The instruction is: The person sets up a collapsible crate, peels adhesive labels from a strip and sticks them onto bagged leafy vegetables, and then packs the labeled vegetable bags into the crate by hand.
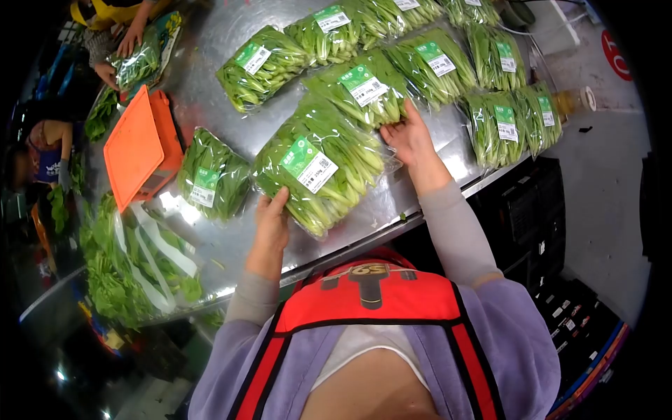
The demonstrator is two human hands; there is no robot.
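Note:
A clear bag of leafy greens (350, 164) with a green and white label lies in front of me, its stems toward the lower right. My left hand (271, 224) grips its near left corner, thumb on top and the other fingers beneath. At the bag's right end, my right hand (414, 140) has its fingers apart and its palm turned toward the bag. Its fingertips are right at the edge of another labelled bag of greens (367, 87) just behind. A smaller bag of greens (212, 175) rests to the left.
Several more bagged greens (437, 63) stand in rows across the metal table (231, 17). An orange plastic container (136, 150) is at the left, above loose greens (115, 269) with white strips. Across the table, a co-worker's hands (129, 42) touch another bag. Black crates (532, 210) stand at the right.

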